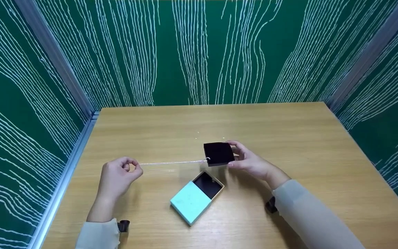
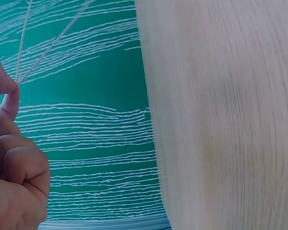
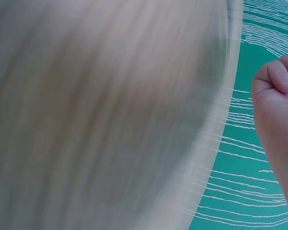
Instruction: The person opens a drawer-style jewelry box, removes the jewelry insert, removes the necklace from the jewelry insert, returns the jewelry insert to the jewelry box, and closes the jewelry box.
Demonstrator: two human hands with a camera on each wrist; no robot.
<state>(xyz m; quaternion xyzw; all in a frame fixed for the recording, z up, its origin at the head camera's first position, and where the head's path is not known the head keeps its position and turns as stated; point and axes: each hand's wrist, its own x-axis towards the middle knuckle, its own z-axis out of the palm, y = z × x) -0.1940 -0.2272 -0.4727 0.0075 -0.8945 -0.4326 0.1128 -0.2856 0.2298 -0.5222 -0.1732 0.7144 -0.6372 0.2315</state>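
Observation:
My left hand [image 1: 117, 178] pinches the end of a thin silvery chain [image 1: 171, 163] between thumb and forefinger. In the left wrist view, two strands of the chain [image 2: 53, 47] spread upward from those fingertips. The chain runs nearly level and taut to a black square pad [image 1: 218, 153], where it meets the left edge. On the other side, my right hand [image 1: 254, 166] grips the pad by its right edge, raised over the table. Only part of the right hand [image 3: 278, 105] appears in its wrist view, with the pad out of sight.
Below the chain, a small box lies at an angle on the wooden table [image 1: 143, 131]. Its turquoise cover [image 1: 191, 202] is slid partway off a dark-lined tray [image 1: 218, 194]. Green walls [image 1: 166, 52] with white lines stand behind and at both sides.

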